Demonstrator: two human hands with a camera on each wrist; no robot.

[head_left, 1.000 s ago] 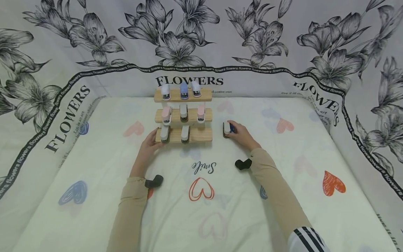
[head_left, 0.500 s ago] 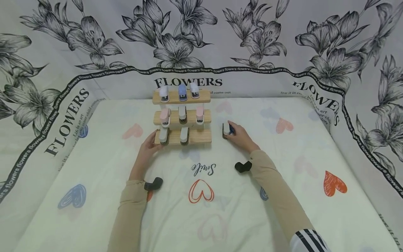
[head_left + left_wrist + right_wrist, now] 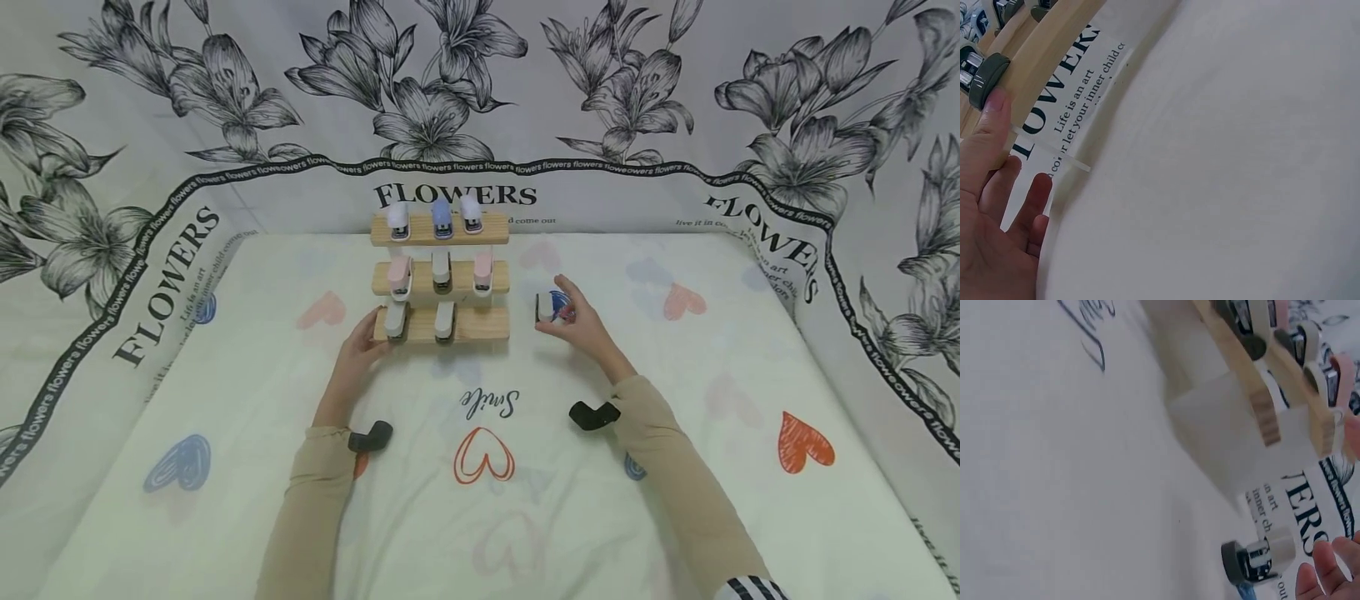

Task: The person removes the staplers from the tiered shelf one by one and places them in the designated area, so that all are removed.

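A three-tier wooden rack (image 3: 465,327) stands at the middle back of the bed and carries several small staplers (image 3: 441,218) in white, blue, pink and grey. The bottom shelf holds two, and its right end is bare wood. My left hand (image 3: 365,340) rests against the left end of the bottom shelf. In the left wrist view its thumb (image 3: 985,134) touches the shelf (image 3: 1041,56) just below a grey stapler (image 3: 988,78). My right hand (image 3: 576,321) pinches a small white stapler (image 3: 544,307) to the right of the rack; the right wrist view shows this stapler (image 3: 1260,559) beside my fingertips (image 3: 1325,575).
A pale sheet (image 3: 480,517) printed with hearts covers the bed. Flower-print cloth (image 3: 675,125) walls in the back and both sides. Black wrist cameras (image 3: 369,437) (image 3: 592,414) sit on both tan sleeves.
My right hand has turned and shifted slightly right with the white stapler, uncovering a blue heart print behind it. The left hand stays on the rack's bottom shelf.
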